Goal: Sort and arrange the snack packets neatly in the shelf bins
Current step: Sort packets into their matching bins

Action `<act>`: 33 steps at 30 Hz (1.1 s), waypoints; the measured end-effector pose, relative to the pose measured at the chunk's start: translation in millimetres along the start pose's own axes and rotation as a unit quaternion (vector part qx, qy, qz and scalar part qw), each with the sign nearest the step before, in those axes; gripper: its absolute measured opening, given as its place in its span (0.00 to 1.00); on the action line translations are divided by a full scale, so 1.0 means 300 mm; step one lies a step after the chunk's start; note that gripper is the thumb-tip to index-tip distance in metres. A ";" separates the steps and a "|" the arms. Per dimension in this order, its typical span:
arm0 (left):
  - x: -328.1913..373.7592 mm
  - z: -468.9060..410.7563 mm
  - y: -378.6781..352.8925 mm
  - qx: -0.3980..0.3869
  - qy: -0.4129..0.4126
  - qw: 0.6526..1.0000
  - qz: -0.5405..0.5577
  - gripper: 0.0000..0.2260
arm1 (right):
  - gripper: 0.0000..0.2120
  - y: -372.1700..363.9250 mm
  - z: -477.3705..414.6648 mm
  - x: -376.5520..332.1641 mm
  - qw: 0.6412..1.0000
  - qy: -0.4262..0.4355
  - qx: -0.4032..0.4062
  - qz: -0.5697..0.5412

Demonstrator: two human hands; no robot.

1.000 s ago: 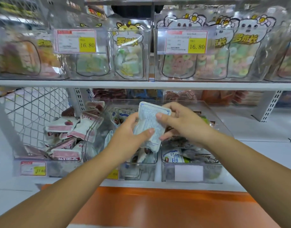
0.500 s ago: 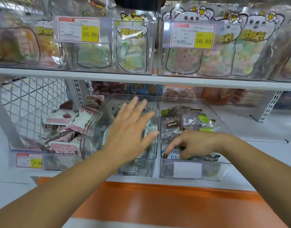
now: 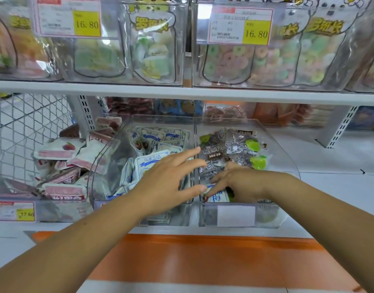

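Note:
Three clear bins sit side by side on the lower shelf. The middle bin holds white and blue packets. The right bin holds dark plum packets with green marks. My left hand hovers open over the middle bin, fingers spread and pointing right, holding nothing. My right hand is down in the front of the right bin, fingertips pinched on a stray white and blue packet. The left bin holds pink and white packets.
The shelf board above carries clear bins of ring sweets with yellow 16.80 price tags. A wire mesh panel stands at the left. An orange ledge runs below. The white shelf surface extends right of the bins.
One second ago both hands held a white packet above the bins. That packet is gone from them; my right hand dropped into the right bin's front and my left hand lowered over the middle bin.

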State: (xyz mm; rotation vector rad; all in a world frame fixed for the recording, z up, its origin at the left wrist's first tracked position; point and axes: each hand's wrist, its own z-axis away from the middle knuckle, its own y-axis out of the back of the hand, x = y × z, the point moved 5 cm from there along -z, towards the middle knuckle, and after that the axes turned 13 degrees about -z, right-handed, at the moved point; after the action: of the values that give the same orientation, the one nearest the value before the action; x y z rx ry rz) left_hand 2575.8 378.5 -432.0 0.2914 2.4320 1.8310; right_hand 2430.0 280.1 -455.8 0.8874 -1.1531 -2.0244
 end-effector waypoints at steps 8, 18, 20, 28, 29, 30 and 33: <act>0.001 0.006 0.006 -0.016 0.007 1.000 0.024 0.25 | 0.10 0.069 0.042 0.027 0.960 0.043 0.149 -0.232; 0.035 0.009 0.095 0.067 0.134 0.905 0.398 0.17 | 0.11 0.234 0.173 -0.097 0.838 0.104 0.318 -0.431; 0.005 0.011 0.124 0.129 0.198 0.860 0.452 0.09 | 0.07 0.225 0.168 -0.164 0.837 0.119 0.266 -0.463; -0.262 0.099 0.160 0.123 0.342 0.930 0.055 0.40 | 0.06 0.293 0.302 0.093 0.921 -0.052 0.312 -0.229; -0.239 0.093 0.162 0.128 0.314 0.941 0.003 0.41 | 0.07 0.280 0.308 0.132 0.930 -0.078 0.303 -0.194; -0.202 0.080 0.161 0.134 0.273 0.952 -0.021 0.39 | 0.08 0.265 0.305 0.167 0.937 -0.094 0.295 -0.164; -0.069 0.024 0.126 0.089 0.124 0.988 0.023 0.28 | 0.17 0.222 0.282 0.209 0.945 -0.077 0.286 -0.137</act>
State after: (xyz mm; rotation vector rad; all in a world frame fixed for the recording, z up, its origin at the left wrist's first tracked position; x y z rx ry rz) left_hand 2601.1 391.1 -398.9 0.1376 2.7862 1.7641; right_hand 2339.6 242.3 -378.8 1.2389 -1.8494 -2.0275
